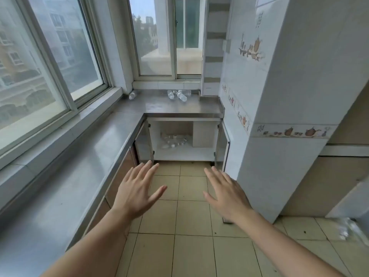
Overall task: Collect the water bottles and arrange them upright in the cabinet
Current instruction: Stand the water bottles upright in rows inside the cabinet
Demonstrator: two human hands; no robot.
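Hands: while I hold both out over the floor, my left hand [137,193] and right hand [226,193] are spread flat, fingers straight, holding nothing.
Bottles on surface: three clear water bottles [178,94] lie on their sides in a cluster on the steel surface [159,105] at 12 o'clock; one more bottle [132,95] lies at 11 o'clock in the window corner.
Cabinet: the cabinet [203,134] under that surface stands with doors open, with several clear bottles [173,139] already inside; whether all are upright I cannot tell.
Distance: everything is well apart from my hands, straight ahead.
Handling: I judge them light, thin-walled, smooth, prone to rolling and denting; I would grip mid-body, firmly, without squeezing.
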